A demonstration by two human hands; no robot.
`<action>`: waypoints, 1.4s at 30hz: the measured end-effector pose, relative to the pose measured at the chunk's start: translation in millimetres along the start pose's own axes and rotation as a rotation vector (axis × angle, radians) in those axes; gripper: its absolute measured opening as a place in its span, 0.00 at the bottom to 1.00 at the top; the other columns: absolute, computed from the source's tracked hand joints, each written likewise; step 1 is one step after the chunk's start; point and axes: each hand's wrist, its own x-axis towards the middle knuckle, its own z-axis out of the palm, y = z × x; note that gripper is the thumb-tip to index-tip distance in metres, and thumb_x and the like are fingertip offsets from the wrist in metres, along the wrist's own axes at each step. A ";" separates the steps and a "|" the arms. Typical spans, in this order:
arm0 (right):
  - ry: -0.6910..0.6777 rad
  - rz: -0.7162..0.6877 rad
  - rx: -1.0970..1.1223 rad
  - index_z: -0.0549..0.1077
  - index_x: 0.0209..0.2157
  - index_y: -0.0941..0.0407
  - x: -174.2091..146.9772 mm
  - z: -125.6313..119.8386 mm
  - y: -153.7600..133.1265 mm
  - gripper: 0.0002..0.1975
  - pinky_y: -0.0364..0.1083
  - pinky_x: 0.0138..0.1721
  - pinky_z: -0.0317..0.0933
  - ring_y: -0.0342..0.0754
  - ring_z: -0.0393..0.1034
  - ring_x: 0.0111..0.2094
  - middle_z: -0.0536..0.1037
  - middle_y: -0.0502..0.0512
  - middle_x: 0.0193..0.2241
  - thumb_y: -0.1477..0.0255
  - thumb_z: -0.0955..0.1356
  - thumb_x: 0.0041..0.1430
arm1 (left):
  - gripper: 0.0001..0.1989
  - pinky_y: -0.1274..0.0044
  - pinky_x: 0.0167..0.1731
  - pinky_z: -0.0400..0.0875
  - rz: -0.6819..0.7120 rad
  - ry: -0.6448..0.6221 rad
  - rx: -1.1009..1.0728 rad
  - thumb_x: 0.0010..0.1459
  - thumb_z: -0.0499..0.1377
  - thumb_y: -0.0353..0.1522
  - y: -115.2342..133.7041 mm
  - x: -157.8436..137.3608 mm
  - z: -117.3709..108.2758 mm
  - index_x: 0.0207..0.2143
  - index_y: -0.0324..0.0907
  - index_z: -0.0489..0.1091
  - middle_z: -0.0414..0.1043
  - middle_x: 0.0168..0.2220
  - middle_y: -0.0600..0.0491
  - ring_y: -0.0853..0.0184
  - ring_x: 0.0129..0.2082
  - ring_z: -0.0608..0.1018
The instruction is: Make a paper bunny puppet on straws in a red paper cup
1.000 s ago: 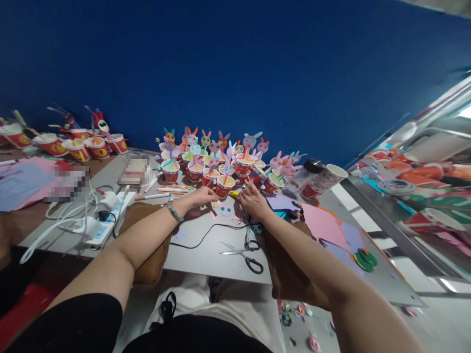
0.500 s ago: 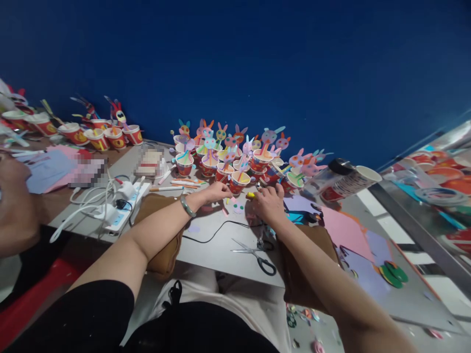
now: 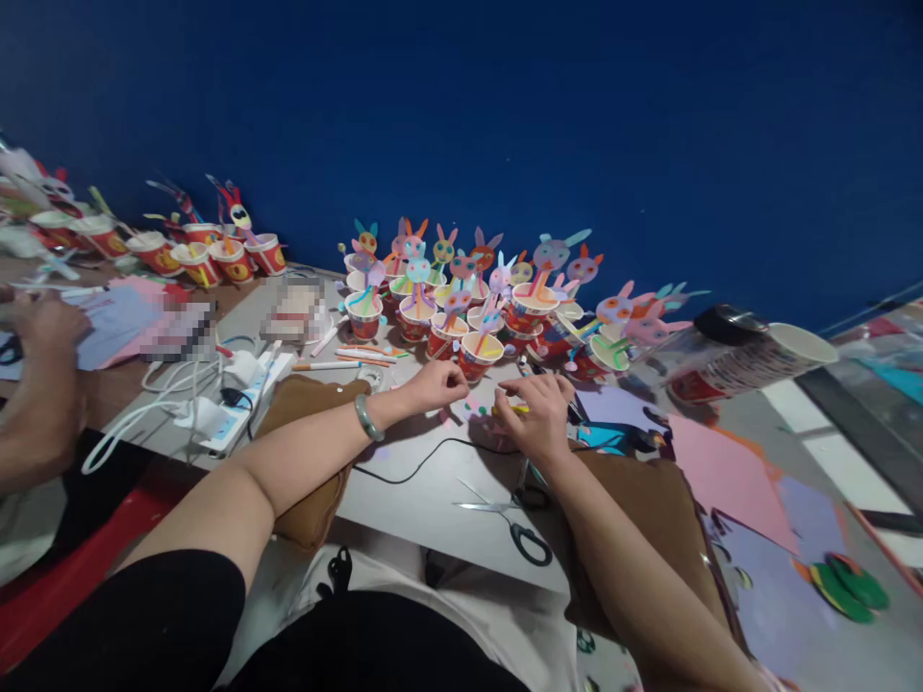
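Observation:
My left hand (image 3: pixel 441 384), with a bracelet (image 3: pixel 368 418) at the wrist, is closed in a pinch above the table; whatever it holds is too small to make out. Opposite it, my right hand (image 3: pixel 539 408) is curled around a yellow-tipped tool (image 3: pixel 517 410), most of which the fingers hide. Between the hands lie small paper pieces (image 3: pixel 472 407), pink and green among them. Just beyond stands a red paper cup (image 3: pixel 481 358) with a paper rabbit in it. Open scissors (image 3: pixel 505 509) with black handles lie nearer to me.
Several rabbit cups (image 3: pixel 416 312) crowd the back. A power strip (image 3: pixel 241 413) with white cables is on the left, near another person's hand (image 3: pixel 47 322). Brown cushions (image 3: pixel 307 404) lie under my forearms. A cup stack (image 3: pixel 757 365) and pink paper (image 3: pixel 728 471) are at right. A black cord (image 3: pixel 425 459) crosses the table.
My left hand has shifted slightly right and stays pinched. The right hand has turned, its thumb and forefinger now showing apart from each other. The view has swung a little; another person's hand now shows at left.

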 end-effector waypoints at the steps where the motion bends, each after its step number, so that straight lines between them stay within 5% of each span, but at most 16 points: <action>1: 0.014 0.030 -0.009 0.78 0.32 0.54 -1.1 0.6 4.2 0.11 0.53 0.49 0.51 0.51 0.68 0.35 0.79 0.52 0.28 0.65 0.67 0.65 | 0.04 0.79 0.30 0.61 0.007 0.016 0.011 0.49 0.61 0.30 1.0 -1.4 0.5 0.25 0.38 0.72 0.72 0.26 0.55 0.71 0.28 0.70; 6: 0.012 0.242 -0.025 0.78 0.34 0.54 -6.1 -2.4 38.9 0.10 0.54 0.50 0.51 0.53 0.68 0.36 0.79 0.55 0.29 0.64 0.67 0.62 | 0.07 0.78 0.27 0.59 -0.053 0.079 -0.033 0.50 0.59 0.32 23.9 -3.8 0.9 0.26 0.38 0.74 0.71 0.24 0.55 0.72 0.25 0.69; 10: -0.123 0.345 -0.011 0.80 0.37 0.54 -8.5 -8.7 60.0 0.11 0.55 0.50 0.50 0.55 0.68 0.39 0.80 0.56 0.32 0.64 0.68 0.57 | 0.08 0.78 0.27 0.58 -0.094 0.018 -0.064 0.49 0.60 0.34 47.9 2.3 3.7 0.23 0.37 0.72 0.68 0.22 0.56 0.73 0.24 0.66; 15: -0.379 0.169 -0.066 0.81 0.40 0.53 -12.2 -10.0 53.4 0.12 0.57 0.52 0.48 0.57 0.66 0.44 0.81 0.58 0.38 0.65 0.69 0.57 | 0.07 0.79 0.27 0.57 -0.099 0.039 -0.107 0.48 0.61 0.34 53.3 2.7 12.0 0.24 0.37 0.72 0.67 0.22 0.57 0.73 0.24 0.66; 22: -0.561 0.063 -0.230 0.80 0.35 0.55 -12.9 -2.9 33.5 0.07 0.59 0.57 0.46 0.59 0.66 0.47 0.81 0.61 0.40 0.74 0.69 0.55 | 0.08 0.80 0.24 0.55 -0.176 0.050 -0.145 0.48 0.62 0.34 44.5 -0.3 11.0 0.24 0.38 0.71 0.63 0.19 0.59 0.75 0.22 0.62; 26: -0.390 0.152 -0.019 0.76 0.35 0.55 -8.9 -6.1 34.5 0.04 0.61 0.60 0.49 0.56 0.69 0.43 0.80 0.57 0.34 0.71 0.70 0.56 | 0.08 0.80 0.23 0.54 -0.194 0.042 -0.165 0.49 0.62 0.34 42.1 -0.5 7.0 0.25 0.38 0.71 0.63 0.20 0.58 0.75 0.21 0.62; 30: -0.138 0.551 0.505 0.71 0.37 0.54 -3.8 -11.0 43.1 0.14 0.54 0.44 0.66 0.50 0.72 0.33 0.79 0.53 0.30 0.57 0.69 0.59 | 0.07 0.80 0.22 0.53 -0.208 0.048 -0.229 0.50 0.62 0.34 42.9 -3.4 3.2 0.25 0.38 0.72 0.64 0.21 0.58 0.76 0.21 0.62; 34: -0.118 0.795 0.801 0.69 0.34 0.53 -0.6 -14.7 52.9 0.21 0.49 0.34 0.67 0.48 0.71 0.28 0.77 0.51 0.26 0.50 0.71 0.53 | 0.06 0.79 0.22 0.53 -0.216 0.021 -0.259 0.50 0.62 0.32 46.0 -3.9 0.4 0.25 0.38 0.72 0.64 0.20 0.59 0.76 0.20 0.61; 39: -0.071 0.541 0.273 0.73 0.35 0.53 -1.7 -24.7 65.1 0.13 0.55 0.45 0.65 0.52 0.72 0.34 0.79 0.55 0.31 0.59 0.71 0.53 | 0.05 0.78 0.24 0.56 -0.218 0.004 -0.242 0.50 0.62 0.30 47.5 -0.4 -1.3 0.25 0.37 0.73 0.67 0.21 0.56 0.75 0.22 0.64; 42: -0.216 0.254 -0.073 0.75 0.36 0.53 -4.4 -29.9 71.2 0.08 0.60 0.55 0.56 0.56 0.70 0.41 0.80 0.57 0.34 0.68 0.69 0.54 | 0.05 0.78 0.25 0.57 -0.209 -0.005 -0.242 0.51 0.62 0.30 47.8 0.7 -2.6 0.25 0.36 0.73 0.68 0.22 0.56 0.75 0.23 0.65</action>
